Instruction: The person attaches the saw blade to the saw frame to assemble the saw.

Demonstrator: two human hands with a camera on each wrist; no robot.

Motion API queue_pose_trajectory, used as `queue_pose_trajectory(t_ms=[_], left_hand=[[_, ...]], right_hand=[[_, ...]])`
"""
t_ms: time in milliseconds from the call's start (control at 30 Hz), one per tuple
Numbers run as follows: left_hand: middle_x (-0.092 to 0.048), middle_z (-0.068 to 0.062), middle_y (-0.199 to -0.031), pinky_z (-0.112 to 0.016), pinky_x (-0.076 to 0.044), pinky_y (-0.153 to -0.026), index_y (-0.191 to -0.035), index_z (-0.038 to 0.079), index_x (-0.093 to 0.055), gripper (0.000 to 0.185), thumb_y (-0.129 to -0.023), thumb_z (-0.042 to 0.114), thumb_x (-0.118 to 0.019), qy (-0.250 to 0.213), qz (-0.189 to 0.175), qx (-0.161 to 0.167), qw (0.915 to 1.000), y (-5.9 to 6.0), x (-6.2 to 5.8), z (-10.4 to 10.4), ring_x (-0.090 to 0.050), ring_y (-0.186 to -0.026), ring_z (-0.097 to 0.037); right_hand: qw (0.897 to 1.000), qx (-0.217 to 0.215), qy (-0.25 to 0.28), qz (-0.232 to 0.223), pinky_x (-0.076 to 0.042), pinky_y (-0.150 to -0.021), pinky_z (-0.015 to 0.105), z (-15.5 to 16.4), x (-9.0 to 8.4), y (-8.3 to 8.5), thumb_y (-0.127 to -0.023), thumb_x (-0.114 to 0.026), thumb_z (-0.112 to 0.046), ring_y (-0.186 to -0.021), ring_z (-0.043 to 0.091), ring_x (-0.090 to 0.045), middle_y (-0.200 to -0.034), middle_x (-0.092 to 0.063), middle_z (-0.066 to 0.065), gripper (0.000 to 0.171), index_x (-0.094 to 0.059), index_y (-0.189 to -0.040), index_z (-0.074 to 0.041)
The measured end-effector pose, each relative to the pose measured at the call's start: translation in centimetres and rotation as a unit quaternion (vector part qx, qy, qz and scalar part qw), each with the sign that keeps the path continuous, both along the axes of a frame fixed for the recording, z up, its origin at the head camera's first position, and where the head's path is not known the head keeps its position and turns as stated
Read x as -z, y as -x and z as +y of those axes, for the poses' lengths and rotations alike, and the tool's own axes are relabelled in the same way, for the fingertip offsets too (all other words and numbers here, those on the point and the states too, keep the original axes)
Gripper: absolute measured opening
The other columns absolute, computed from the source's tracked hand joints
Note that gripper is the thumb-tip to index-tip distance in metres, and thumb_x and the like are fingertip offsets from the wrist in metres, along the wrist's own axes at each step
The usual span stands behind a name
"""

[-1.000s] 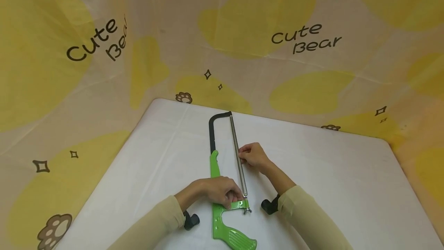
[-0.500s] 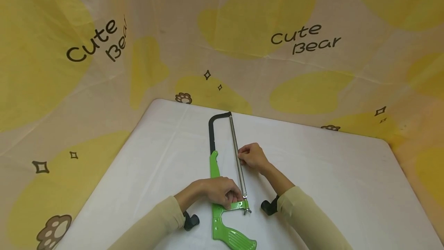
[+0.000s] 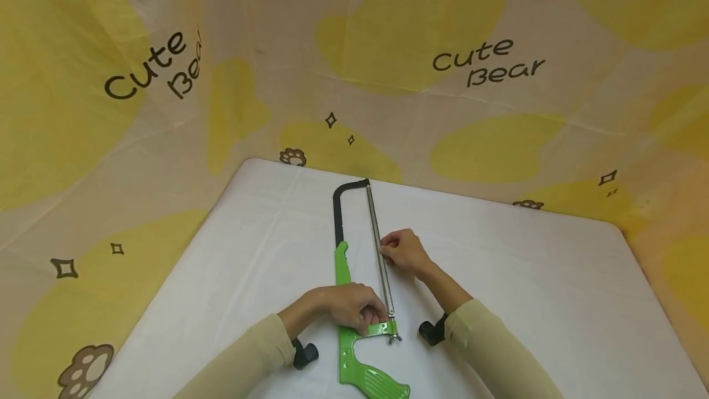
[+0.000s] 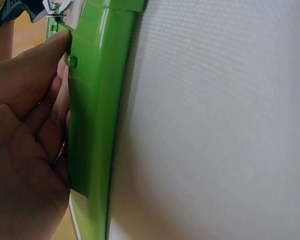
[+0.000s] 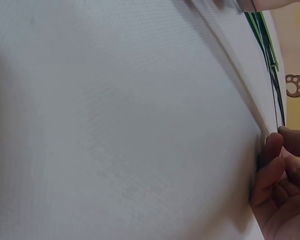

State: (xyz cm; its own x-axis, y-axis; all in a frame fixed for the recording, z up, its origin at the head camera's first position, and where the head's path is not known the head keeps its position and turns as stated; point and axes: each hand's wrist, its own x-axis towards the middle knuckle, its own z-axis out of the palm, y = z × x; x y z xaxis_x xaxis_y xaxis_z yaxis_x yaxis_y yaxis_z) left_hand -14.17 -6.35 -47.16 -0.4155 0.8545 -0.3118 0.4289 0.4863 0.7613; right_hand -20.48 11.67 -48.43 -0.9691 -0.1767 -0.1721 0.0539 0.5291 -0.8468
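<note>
A hacksaw lies on the white table, its green pistol handle (image 3: 382, 382) toward me and its black front bow (image 3: 339, 217) pointing away. A thin metal blade (image 3: 373, 214) runs along its right side, from the bow's tip down to the green arm with a wing nut (image 3: 394, 338). My left hand (image 3: 351, 305) reaches over the green frame (image 4: 95, 110) and grips its lower arm, thumb close to the wing nut. Midway along the blade, my right hand (image 3: 407, 252) pinches it between thumb and fingertips. In the right wrist view, the curled right fingers (image 5: 270, 172) show at the lower right.
The white table (image 3: 498, 300) has rounded far corners and meets a yellow patterned cloth (image 3: 410, 116) behind and at the sides. Black wrist-camera mounts (image 3: 306, 353) stick out below both forearms, close above the tabletop.
</note>
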Motion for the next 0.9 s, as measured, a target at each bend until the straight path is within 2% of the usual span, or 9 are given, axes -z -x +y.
queue_pose_trajectory(t_ms=[433,667,900], left_hand=[[-0.058,0.011,-0.078,-0.015,-0.046,-0.068,-0.108,0.008,-0.072,0.031,-0.080,-0.005,-0.075,-0.013,-0.016,0.001,0.9998,-0.01,0.09,-0.07,-0.052,-0.071,0.003],[-0.058,0.011,-0.078,-0.015,-0.046,-0.069,-0.105,0.010,-0.071,0.029,-0.080,-0.004,-0.076,-0.010,-0.007,0.005,0.9999,0.08,0.21,-0.06,-0.052,-0.072,0.003],[-0.057,0.012,-0.079,-0.015,-0.046,-0.070,-0.107,0.010,-0.071,0.029,-0.080,-0.003,-0.075,-0.011,-0.004,0.009,0.9999,0.16,0.35,-0.09,-0.052,-0.072,0.003]], right_hand=[[0.999,-0.025,-0.033,0.021,-0.045,-0.051,0.023,-0.06,0.05,0.10,-0.087,-0.069,0.001,-0.057,0.012,-0.059,-0.070,-0.065,0.004,0.006,-0.070,-0.091,0.004],[0.998,-0.041,-0.036,0.037,-0.046,-0.053,0.023,0.06,0.02,0.14,-0.087,-0.068,0.001,-0.056,0.011,-0.060,-0.070,-0.065,0.004,0.006,-0.069,-0.090,0.005],[0.997,-0.039,-0.048,0.045,-0.046,-0.056,0.023,0.04,0.06,0.04,-0.086,-0.068,0.000,-0.059,0.012,-0.059,-0.072,-0.067,0.006,0.008,-0.070,-0.091,0.005]])
